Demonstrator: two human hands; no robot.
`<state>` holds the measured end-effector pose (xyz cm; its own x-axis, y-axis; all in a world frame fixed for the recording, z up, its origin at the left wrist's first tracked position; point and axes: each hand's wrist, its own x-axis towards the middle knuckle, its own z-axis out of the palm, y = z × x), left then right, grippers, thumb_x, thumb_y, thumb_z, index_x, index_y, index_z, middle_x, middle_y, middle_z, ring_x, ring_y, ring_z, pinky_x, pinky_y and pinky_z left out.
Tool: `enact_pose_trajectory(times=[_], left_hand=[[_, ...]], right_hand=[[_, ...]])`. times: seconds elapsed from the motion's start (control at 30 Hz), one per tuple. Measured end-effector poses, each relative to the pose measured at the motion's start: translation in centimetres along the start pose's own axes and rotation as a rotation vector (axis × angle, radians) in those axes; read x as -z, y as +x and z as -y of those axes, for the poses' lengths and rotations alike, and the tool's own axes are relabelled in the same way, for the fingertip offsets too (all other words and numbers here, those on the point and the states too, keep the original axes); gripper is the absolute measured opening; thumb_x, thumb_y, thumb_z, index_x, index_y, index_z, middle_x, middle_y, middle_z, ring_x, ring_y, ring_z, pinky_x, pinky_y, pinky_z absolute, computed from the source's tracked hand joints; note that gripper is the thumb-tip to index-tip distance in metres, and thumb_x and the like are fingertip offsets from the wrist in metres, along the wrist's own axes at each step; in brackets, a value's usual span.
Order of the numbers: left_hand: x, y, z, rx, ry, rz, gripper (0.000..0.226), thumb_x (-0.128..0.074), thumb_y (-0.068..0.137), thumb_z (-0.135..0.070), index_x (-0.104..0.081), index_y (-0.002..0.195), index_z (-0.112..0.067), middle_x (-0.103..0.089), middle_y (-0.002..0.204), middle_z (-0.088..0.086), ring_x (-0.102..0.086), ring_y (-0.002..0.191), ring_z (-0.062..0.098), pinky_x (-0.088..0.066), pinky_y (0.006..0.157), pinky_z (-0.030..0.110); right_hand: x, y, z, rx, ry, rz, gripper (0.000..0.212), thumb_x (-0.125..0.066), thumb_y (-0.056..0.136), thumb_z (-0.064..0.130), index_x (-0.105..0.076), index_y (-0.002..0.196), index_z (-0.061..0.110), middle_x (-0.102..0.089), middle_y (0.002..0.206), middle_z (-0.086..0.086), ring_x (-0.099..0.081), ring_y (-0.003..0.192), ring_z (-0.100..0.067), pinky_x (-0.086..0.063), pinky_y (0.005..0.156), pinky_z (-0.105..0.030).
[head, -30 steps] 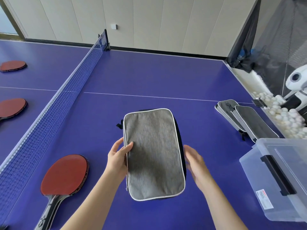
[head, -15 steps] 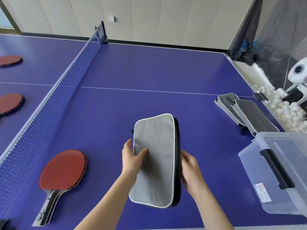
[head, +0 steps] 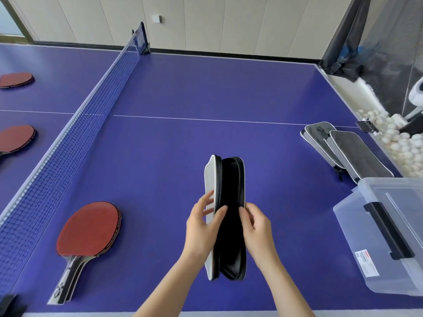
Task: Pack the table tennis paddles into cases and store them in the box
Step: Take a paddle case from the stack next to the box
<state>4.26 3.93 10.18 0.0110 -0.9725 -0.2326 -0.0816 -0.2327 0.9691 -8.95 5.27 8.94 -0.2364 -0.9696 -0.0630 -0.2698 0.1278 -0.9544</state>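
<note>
**Head view: case held on edge, black lining showing**

Both hands have the case (head: 225, 216) up off the blue table (head: 206, 88), turned edge-on and standing lengthwise away from the person. It's a flat oblong pouch, grey fabric outside with pale piping, and its two halves are parted along the top so the black inside shows. Left hand (head: 202, 225) grips the grey left half, thumb hooked over its rim. Right hand (head: 257, 225) pinches the right rim between thumb and fingers. Down to the left a red-faced paddle (head: 88, 232) lies flat near the net (head: 68, 143), handle pointing toward the person. Two more cases (head: 348, 149) overlap at the right, just beyond the clear plastic box (head: 389, 236) with its black latch.
</note>
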Motion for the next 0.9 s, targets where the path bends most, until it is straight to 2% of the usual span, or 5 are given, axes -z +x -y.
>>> enact_pose_trajectory(times=[0.13,0.3,0.57,0.73,0.9], left_hand=[[3.8,1.3,1.0,-0.014,0.061,-0.168,0.035,-0.065,0.089,-0.018,-0.060,0.114,-0.042,-0.067,0.102,-0.012,-0.066,0.085,0.013,-0.054,0.077,0.029],[8.8,4.0,4.0,0.087,0.176,-0.325,0.038,-0.061,0.086,-0.003,-0.061,0.102,-0.038,-0.067,0.096,-0.005,-0.066,0.081,0.021,-0.052,0.074,0.036],[11.4,5.4,10.6,0.212,0.243,-0.298,0.037,-0.063,0.084,0.002,-0.062,0.105,-0.028,-0.065,0.102,-0.001,-0.067,0.079,0.014,-0.049,0.061,0.027],[10.8,5.3,13.9,0.254,0.296,-0.315,0.033,-0.062,0.087,0.000,-0.061,0.109,-0.026,-0.065,0.101,0.001,-0.065,0.079,0.016,-0.048,0.061,0.026],[10.5,5.5,15.6,0.243,0.428,-0.347,0.034,-0.066,0.085,-0.003,-0.063,0.117,-0.016,-0.059,0.098,0.002,-0.055,0.086,0.022,-0.042,0.078,0.031]], right_hand=[[2.7,1.5,-2.2,-0.061,-0.054,0.008,0.025,-0.048,0.098,0.021,-0.054,0.086,0.000,-0.045,0.068,-0.006,-0.039,0.061,-0.014,-0.034,0.058,-0.032],[6.6,3.3,-5.6,-0.241,-0.039,-0.023,0.018,-0.047,0.099,0.018,-0.063,0.090,0.016,-0.067,0.086,-0.002,-0.059,0.073,-0.012,-0.046,0.068,-0.027],[8.5,4.5,-12.5,-0.418,-0.276,0.024,0.020,-0.043,0.099,0.017,-0.058,0.097,0.004,-0.052,0.076,-0.004,-0.044,0.071,-0.021,-0.035,0.061,-0.032],[7.4,4.2,-15.2,-0.428,-0.380,0.014,0.017,-0.042,0.100,0.014,-0.056,0.098,0.005,-0.057,0.082,-0.004,-0.049,0.078,-0.024,-0.035,0.063,-0.031],[6.8,3.3,-16.6,-0.368,-0.447,-0.083,0.021,-0.041,0.099,0.012,-0.060,0.102,0.004,-0.061,0.094,-0.008,-0.054,0.088,-0.026,-0.037,0.071,-0.030]])
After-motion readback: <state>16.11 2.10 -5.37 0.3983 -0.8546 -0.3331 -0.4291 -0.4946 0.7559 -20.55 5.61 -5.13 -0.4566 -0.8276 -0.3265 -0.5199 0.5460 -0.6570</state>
